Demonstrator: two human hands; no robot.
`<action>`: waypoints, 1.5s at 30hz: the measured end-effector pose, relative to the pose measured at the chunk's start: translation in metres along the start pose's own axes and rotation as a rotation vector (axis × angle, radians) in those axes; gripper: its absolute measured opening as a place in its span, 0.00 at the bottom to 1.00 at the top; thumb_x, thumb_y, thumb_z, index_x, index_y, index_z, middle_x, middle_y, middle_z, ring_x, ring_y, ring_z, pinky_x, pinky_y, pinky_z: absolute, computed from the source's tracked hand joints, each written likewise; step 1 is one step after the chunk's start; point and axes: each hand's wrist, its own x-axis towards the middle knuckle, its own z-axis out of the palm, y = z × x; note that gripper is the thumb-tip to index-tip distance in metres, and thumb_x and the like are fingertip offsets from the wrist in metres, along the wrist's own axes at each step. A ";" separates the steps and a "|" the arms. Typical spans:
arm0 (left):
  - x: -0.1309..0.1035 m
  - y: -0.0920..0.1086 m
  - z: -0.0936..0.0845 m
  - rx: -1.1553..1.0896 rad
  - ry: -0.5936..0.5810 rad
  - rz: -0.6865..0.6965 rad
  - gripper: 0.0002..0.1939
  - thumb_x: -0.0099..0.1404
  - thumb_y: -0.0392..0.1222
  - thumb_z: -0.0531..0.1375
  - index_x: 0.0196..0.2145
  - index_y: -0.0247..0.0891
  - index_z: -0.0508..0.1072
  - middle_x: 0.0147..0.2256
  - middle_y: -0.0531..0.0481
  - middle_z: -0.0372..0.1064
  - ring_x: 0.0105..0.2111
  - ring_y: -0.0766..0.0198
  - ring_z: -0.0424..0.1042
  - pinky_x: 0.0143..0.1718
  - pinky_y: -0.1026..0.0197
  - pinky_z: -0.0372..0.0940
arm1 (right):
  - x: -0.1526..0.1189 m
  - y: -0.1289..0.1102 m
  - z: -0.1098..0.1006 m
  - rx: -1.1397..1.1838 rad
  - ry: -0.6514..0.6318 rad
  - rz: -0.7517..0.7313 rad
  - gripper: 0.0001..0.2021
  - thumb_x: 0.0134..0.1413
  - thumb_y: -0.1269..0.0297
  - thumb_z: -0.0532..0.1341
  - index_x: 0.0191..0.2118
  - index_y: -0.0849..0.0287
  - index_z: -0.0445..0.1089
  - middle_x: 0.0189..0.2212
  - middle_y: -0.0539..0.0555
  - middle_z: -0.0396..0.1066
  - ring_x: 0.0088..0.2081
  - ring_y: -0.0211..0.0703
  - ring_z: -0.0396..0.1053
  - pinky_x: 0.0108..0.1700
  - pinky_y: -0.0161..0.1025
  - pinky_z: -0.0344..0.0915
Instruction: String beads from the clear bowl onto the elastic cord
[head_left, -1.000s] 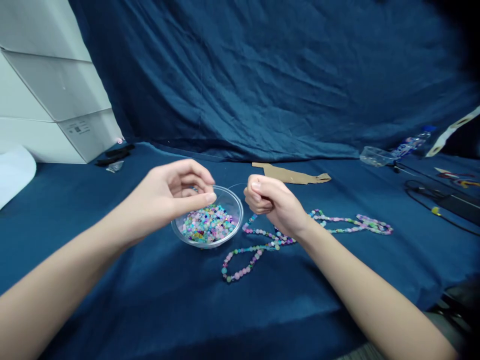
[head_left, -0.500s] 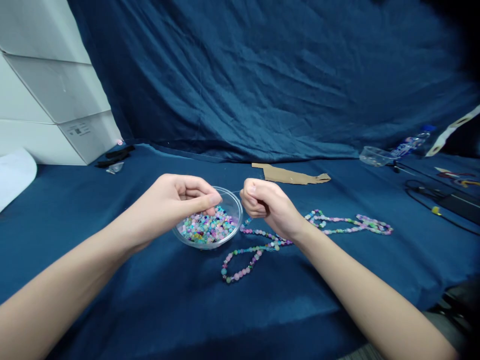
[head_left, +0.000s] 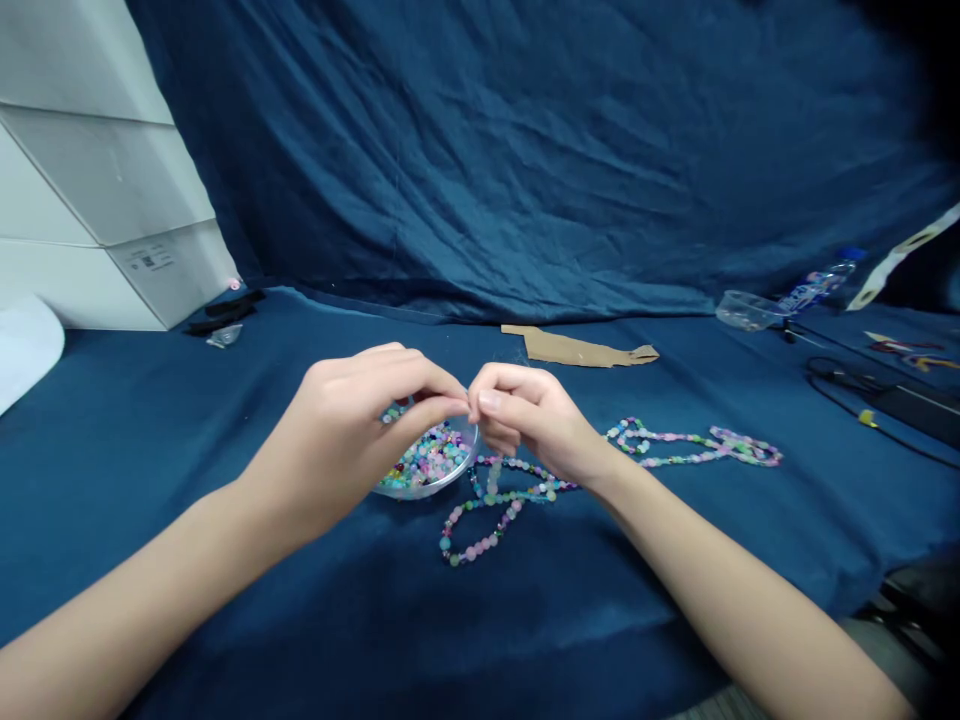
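Note:
Over the clear bowl (head_left: pixel 426 490) of small mixed beads (head_left: pixel 431 458), my left hand (head_left: pixel 360 430) is closed in a pinch, its thumb and forefinger tips pressed together. Those tips meet the fingertips of my right hand (head_left: pixel 534 415), which is also pinched, with its other fingers curled. Whatever lies between the left fingertips is too small to make out. A long strand of pastel beads (head_left: pixel 472 550) runs from below my right hand, loops on the blue cloth and trails off to the right. Its upper end is hidden near my right fingers.
Torn brown cardboard (head_left: pixel 577 348) lies behind the hands. White boxes (head_left: pixel 161 270) stand at the left, by a small black item (head_left: pixel 225 312). Toward the right are a clear tub (head_left: pixel 746 310), a bottle (head_left: pixel 821 285) and black cables (head_left: pixel 840 375). Blue cloth (head_left: pixel 300 620) covers the table.
My left hand has moved right and turned palm down, so its fingertips now touch my right hand's. The gap with a thin thread across it has closed. My right thumb has shifted.

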 end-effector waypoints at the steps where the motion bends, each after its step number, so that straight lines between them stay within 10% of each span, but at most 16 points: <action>1: 0.000 -0.001 0.000 -0.001 -0.014 0.017 0.03 0.71 0.37 0.65 0.37 0.38 0.80 0.33 0.54 0.79 0.34 0.69 0.74 0.38 0.67 0.65 | 0.000 0.000 0.000 -0.019 0.003 0.014 0.11 0.67 0.57 0.64 0.35 0.59 0.72 0.20 0.43 0.55 0.21 0.32 0.49 0.25 0.33 0.50; 8: -0.005 -0.018 -0.007 0.078 -0.057 0.055 0.04 0.72 0.37 0.64 0.38 0.37 0.80 0.36 0.51 0.80 0.37 0.65 0.76 0.41 0.65 0.65 | 0.001 -0.001 -0.005 -0.039 0.068 0.066 0.14 0.68 0.58 0.63 0.32 0.58 0.65 0.23 0.43 0.52 0.22 0.31 0.42 0.23 0.33 0.40; 24: -0.008 -0.021 -0.007 0.047 -0.124 0.187 0.05 0.73 0.36 0.62 0.42 0.39 0.79 0.35 0.49 0.77 0.37 0.61 0.71 0.40 0.61 0.64 | 0.001 -0.001 0.002 -0.332 -0.031 0.017 0.16 0.72 0.57 0.58 0.33 0.59 0.72 0.22 0.45 0.60 0.25 0.34 0.55 0.30 0.35 0.54; 33: -0.003 -0.055 0.000 0.157 -0.611 -0.161 0.08 0.68 0.46 0.64 0.35 0.45 0.84 0.32 0.48 0.79 0.35 0.58 0.76 0.37 0.60 0.64 | 0.004 0.000 -0.006 -0.486 0.077 -0.033 0.15 0.70 0.63 0.56 0.29 0.59 0.68 0.25 0.46 0.60 0.27 0.35 0.54 0.33 0.36 0.52; 45: 0.007 -0.050 0.017 0.144 -0.737 -0.284 0.08 0.61 0.34 0.62 0.27 0.41 0.79 0.28 0.52 0.78 0.29 0.62 0.74 0.32 0.61 0.61 | 0.003 0.004 -0.009 -0.284 0.116 -0.029 0.16 0.70 0.59 0.58 0.29 0.59 0.67 0.22 0.44 0.51 0.24 0.33 0.45 0.27 0.35 0.44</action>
